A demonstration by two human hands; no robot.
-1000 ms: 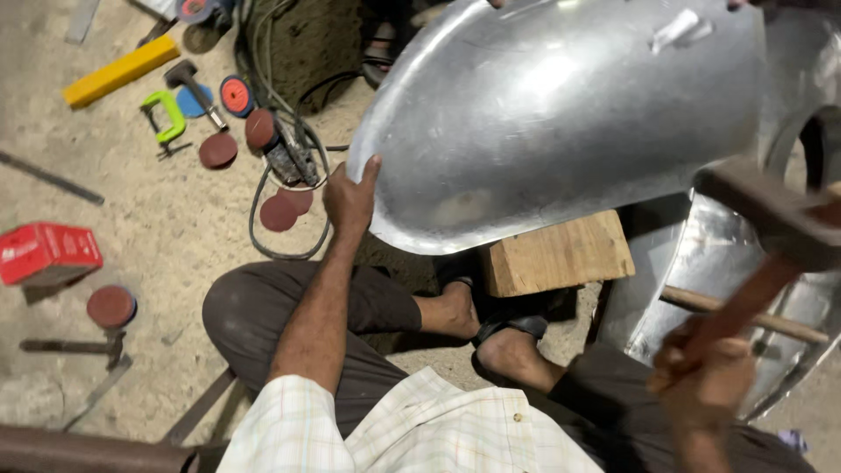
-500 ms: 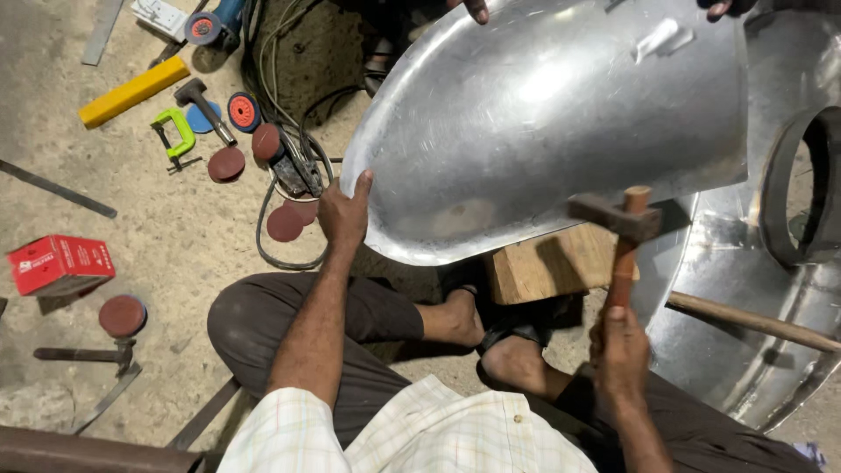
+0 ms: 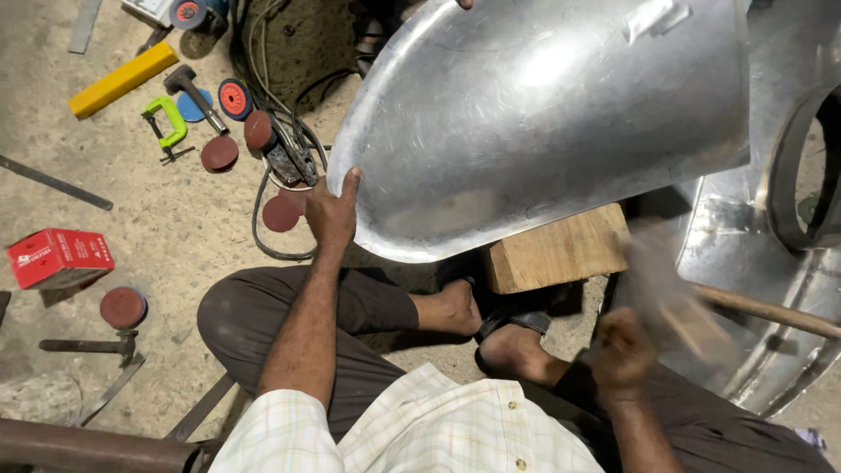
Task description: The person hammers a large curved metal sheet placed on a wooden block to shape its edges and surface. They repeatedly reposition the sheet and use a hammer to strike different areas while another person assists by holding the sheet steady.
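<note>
Two hands work the curved metal sheet (image 3: 543, 123): left hand (image 3: 331, 213) gripping its lower edge risks a strike from the blurred hammer (image 3: 674, 289) clenched in the right hand (image 3: 624, 350).

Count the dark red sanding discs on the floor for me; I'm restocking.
4 plain dark red discs: one beside the green clamp at, one at, one near the left hand at, one by the red box at. More may be hidden.

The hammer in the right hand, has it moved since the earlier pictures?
Yes. The hammer, now blurred, has come down from beside the metal sheet's edge to below and right of the wooden block, gripped by the right hand.
</note>
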